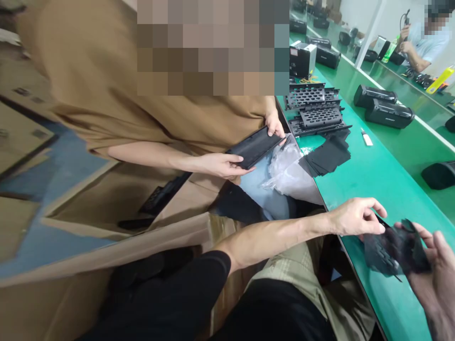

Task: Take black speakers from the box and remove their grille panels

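1. Left hand (357, 217) is pinching the near edge of a black mesh piece (394, 248), thumb and fingers closed on it; forearm is coming in from 9 o'clock.
2. Right hand (435, 270) is cupping the same piece from 4 o'clock, fingers curled under it and gripping.
3. The mesh piece is sitting just above the near edge of the green bench (384, 189), at 4 o'clock in the view. It is crumpled and blurred; its long axis is running roughly 10 to 4 o'clock. Count: one.
4. Perforated black grilles (314, 111): a stack of about three or four at 1 o'clock; exact count cannot be told. Long axes are lying across the view, 9 to 3 o'clock.
5. Black sheets (329, 156): one fanned pile just beside the grilles; number cannot be told.
6. Black speaker housings (387, 111): two together at 2 o'clock, more farther along the bench. Lettering on one is too small to read.
7. Clear plastic bag (287, 166): one.
8. Co-worker in a tan shirt is holding one black panel (254, 147) in both hands.
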The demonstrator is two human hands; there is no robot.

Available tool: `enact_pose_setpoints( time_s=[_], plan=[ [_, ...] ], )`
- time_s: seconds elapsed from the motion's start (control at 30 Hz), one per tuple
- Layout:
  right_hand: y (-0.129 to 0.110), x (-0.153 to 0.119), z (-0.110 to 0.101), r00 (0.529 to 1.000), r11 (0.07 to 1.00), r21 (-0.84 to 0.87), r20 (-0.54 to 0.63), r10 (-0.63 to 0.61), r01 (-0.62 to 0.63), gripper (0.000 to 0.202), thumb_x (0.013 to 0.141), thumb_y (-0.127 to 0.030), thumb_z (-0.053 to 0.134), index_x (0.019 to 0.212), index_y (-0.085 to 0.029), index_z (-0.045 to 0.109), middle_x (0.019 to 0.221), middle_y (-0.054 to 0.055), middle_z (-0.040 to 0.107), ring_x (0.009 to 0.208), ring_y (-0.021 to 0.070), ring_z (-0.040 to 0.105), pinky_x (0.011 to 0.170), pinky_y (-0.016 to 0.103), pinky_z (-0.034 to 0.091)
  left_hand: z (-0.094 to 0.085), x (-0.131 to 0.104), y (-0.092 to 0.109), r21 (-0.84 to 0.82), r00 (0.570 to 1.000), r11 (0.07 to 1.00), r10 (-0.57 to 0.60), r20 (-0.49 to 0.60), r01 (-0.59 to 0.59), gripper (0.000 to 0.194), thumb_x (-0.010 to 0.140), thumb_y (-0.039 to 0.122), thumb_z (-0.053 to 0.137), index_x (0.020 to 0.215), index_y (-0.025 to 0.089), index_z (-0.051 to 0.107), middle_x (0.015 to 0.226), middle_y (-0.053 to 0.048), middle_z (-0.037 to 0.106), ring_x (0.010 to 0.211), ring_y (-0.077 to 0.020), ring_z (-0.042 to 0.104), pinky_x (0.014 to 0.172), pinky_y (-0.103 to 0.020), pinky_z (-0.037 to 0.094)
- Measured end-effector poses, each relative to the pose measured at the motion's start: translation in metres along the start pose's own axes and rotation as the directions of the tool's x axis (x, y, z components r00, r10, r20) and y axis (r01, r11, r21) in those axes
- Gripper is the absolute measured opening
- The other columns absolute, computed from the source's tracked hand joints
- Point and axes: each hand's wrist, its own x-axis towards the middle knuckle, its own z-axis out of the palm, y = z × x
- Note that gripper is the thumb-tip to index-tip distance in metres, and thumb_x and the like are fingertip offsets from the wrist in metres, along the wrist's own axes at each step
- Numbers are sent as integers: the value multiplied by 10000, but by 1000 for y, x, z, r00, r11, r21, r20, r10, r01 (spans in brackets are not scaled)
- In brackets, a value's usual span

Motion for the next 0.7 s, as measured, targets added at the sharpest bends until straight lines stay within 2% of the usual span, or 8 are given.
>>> enact_pose_setpoints(
  time_s=[0.07, 0.13, 0.2, 0.3, 0.4, 0.5, 0.57, 0.7],
  plan=[
    [7, 5, -9, 997, 995, -91, 67, 34, -28, 779, 678, -700, 959, 1261, -246, 712, 1146, 125, 778, 898, 296, 774, 650, 370, 662, -9, 5, 6, 53, 1000, 999, 0, -4, 1, 271, 860, 234, 834, 1053, 171, 655, 790, 48, 675, 634, -68, 593, 632, -205, 486],
    [13, 10, -15, 995, 964, -265, 100, -4, 31, 942, 570, -646, 1015, 1341, -243, 655, 1111, 109, 784, 841, 282, 764, 643, 356, 640, -17, 9, 14, 176, 1000, 984, -17, 23, 12, 204, 896, 211, 771, 1044, 176, 635, 796, 56, 659, 611, -69, 590, 625, -215, 488],
    [19, 14, -18, 993, 894, -437, 94, -65, 100, 1006, 548, -642, 982, 1386, -235, 603, 1008, 84, 786, 789, 286, 756, 664, 372, 631, -23, 13, 23, 368, 998, 930, -6, 63, -17, 172, 926, 194, 716, 1071, 183, 623, 818, 55, 669, 615, -77, 599, 645, -229, 488],
    [23, 21, -26, 990, 796, -589, 79, -116, 140, 885, 605, -673, 810, 1338, -219, 609, 868, 57, 766, 699, 287, 722, 649, 392, 601, -27, 18, 33, 681, 989, 720, 57, 134, -133, 172, 977, 190, 653, 1147, 185, 627, 890, 23, 736, 721, -107, 650, 715, -240, 474],
    [25, 26, -41, 989, 653, -744, 70, -133, 140, 653, 591, -640, 705, 1113, -249, 693, 803, 45, 749, 601, 260, 642, 580, 377, 509, -24, 23, 33, 897, 982, 400, 70, 177, -190, 223, 1030, 254, 623, 1248, 206, 632, 1011, -38, 796, 855, -187, 728, 744, -283, 476],
    [26, 29, -57, 982, 448, -885, 47, -181, 125, 530, 583, -663, 666, 963, -296, 711, 828, 32, 758, 639, 274, 649, 589, 376, 453, -17, 25, 23, 978, 978, 77, 88, 188, -195, 260, 1035, 289, 652, 1287, 230, 644, 1084, -89, 810, 909, -266, 774, 756, -330, 500],
    [26, 30, -66, 982, 354, -929, 48, -181, 111, 539, 616, -715, 622, 960, -310, 714, 830, 20, 754, 697, 291, 673, 619, 383, 464, -15, 25, 15, 978, 971, -22, 123, 207, -205, 287, 1033, 292, 681, 1312, 239, 641, 1114, -93, 814, 918, -272, 785, 754, -329, 503],
    [26, 29, -79, 994, 238, -967, 71, -84, 89, 601, 660, -825, 494, 840, -303, 732, 579, 6, 567, 589, 277, 582, 601, 387, 469, -19, 25, 5, 970, 950, -65, 197, 242, -233, 338, 1058, 310, 679, 1384, 243, 616, 1155, -70, 812, 967, -247, 788, 686, -297, 454]
  ],
)
